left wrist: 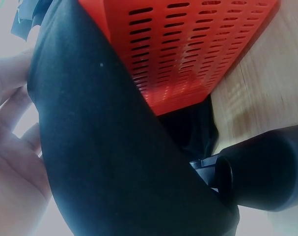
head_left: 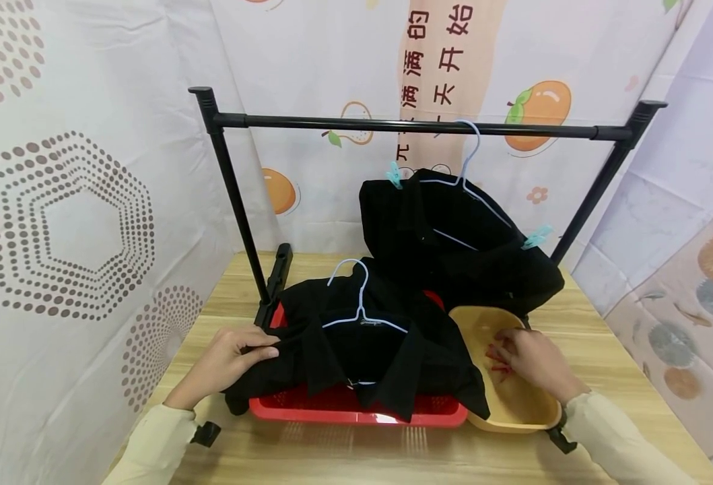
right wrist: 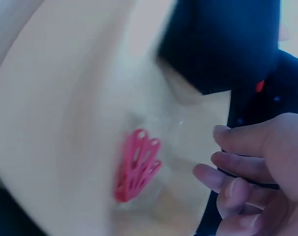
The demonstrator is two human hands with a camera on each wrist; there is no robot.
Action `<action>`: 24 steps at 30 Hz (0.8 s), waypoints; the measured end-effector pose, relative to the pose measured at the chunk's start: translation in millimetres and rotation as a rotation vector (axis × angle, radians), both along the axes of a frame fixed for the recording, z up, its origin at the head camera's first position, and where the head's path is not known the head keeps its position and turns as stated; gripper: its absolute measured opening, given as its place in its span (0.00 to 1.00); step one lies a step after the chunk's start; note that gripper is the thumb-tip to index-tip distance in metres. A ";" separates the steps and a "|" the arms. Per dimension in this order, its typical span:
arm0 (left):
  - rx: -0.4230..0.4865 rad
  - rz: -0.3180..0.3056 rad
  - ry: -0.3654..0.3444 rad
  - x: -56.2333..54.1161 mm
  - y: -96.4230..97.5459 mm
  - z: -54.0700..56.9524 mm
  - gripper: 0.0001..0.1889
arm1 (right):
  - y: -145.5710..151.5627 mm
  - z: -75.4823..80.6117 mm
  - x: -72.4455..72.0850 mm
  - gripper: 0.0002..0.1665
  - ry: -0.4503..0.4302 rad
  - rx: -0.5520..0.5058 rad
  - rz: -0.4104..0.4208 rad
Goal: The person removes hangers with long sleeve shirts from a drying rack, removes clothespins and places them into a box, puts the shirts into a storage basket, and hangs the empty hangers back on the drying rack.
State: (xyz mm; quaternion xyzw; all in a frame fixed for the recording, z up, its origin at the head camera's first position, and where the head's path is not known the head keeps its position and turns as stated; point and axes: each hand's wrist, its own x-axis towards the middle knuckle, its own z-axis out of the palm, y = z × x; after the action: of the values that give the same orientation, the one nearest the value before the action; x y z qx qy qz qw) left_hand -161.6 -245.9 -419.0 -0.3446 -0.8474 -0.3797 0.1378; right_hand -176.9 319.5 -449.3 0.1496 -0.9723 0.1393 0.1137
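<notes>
A black collared shirt (head_left: 298, 303) on a light-blue hanger (head_left: 362, 296) lies over a red basket (head_left: 356, 416). At its left shoulder or sleeve my left hand (head_left: 235, 353) pinches the cloth between thumb and fingers; the left wrist view shows the fabric (left wrist: 114, 132) hanging beside the basket's slotted wall (left wrist: 188, 44). My right hand (head_left: 536, 362) is inside a yellow basin (head_left: 514, 414), by some red clothespins (head_left: 499, 367). From the right wrist, its loosely bent fingers (right wrist: 237, 191) hold nothing visible, apart from the pink-red clothespins (right wrist: 138, 164) on the basin's bottom.
A black rack's crossbar (head_left: 356, 124) spans the back. From it a second black shirt (head_left: 392, 236) hangs on a light-blue hanger (head_left: 470, 151), with turquoise clips (head_left: 536, 237) at its shoulders. The rack's feet (head_left: 207, 434) rest on the wooden table (head_left: 332, 465).
</notes>
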 end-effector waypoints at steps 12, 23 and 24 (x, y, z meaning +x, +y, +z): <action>-0.009 0.003 0.004 -1.1 -0.7 -1.4 0.12 | -34.5 28.6 18.5 0.11 -0.068 -0.286 0.207; -0.008 -0.003 0.015 -3.4 -1.6 -2.8 0.13 | -51.6 34.8 28.6 0.08 0.077 -0.235 0.469; -0.010 -0.003 0.013 -3.1 -1.5 -3.0 0.13 | -51.7 34.2 28.9 0.09 0.081 -0.238 0.481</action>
State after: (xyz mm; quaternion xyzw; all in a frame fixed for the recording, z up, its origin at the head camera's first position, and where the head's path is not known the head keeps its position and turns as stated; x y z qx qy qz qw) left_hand -164.7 -247.3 -422.0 -0.3490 -0.8478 -0.3736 0.1410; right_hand -148.0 267.8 -415.1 0.3675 -0.8802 0.2693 0.1329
